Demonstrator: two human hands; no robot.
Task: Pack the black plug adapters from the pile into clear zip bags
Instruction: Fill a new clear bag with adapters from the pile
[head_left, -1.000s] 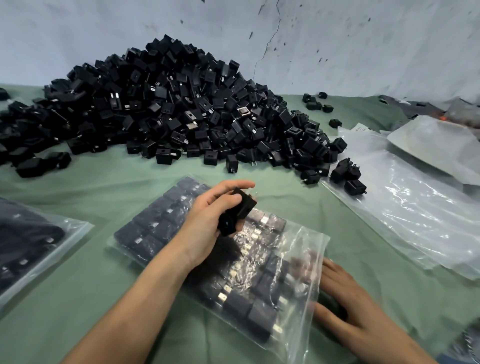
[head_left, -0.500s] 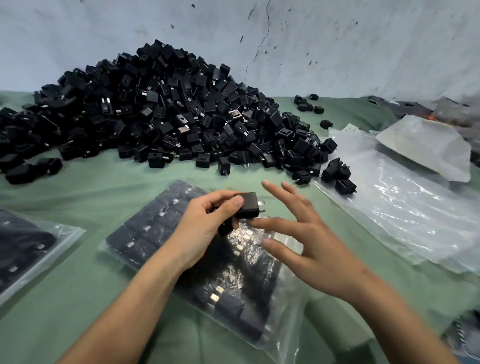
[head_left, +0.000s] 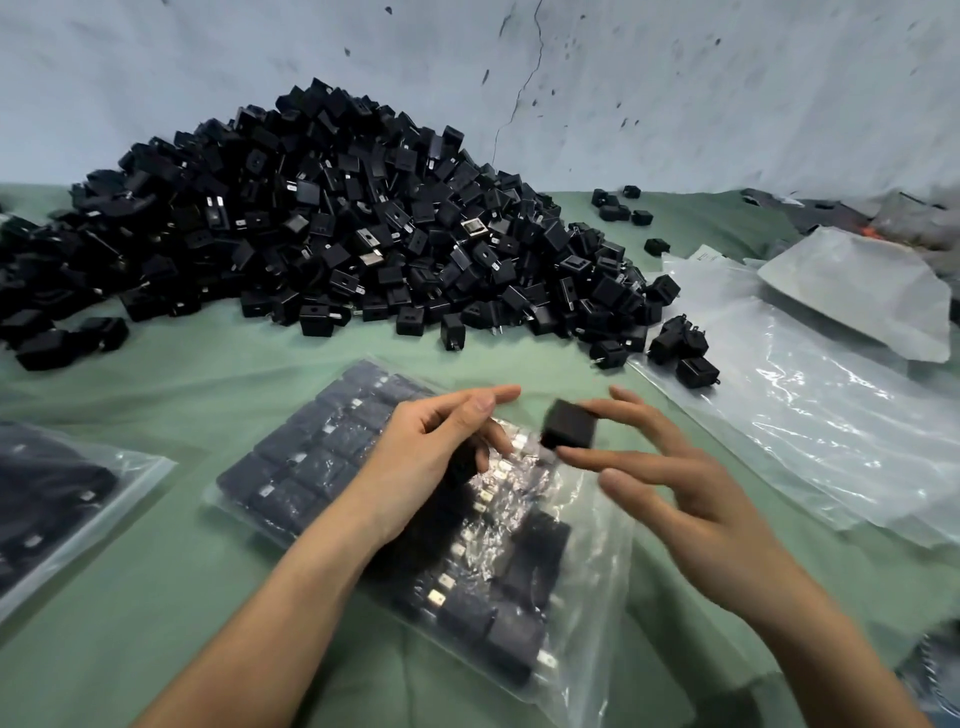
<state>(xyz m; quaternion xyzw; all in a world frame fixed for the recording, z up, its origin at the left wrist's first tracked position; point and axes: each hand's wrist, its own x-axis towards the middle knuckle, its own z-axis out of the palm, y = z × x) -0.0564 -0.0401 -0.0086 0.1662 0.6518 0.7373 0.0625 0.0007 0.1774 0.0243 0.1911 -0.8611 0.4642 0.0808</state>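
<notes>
Black plug adapter pinched in fingertips of right hand, held above part-filled zip bag.
Left hand curled over bag; dark shape beneath, grip cannot be told. Pile behind, on green cloth.

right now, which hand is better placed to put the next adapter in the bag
Right hand: it pinches a loose adapter above the zip bag's slack end. The left hand holds a second adapter over the packed rows.
</notes>
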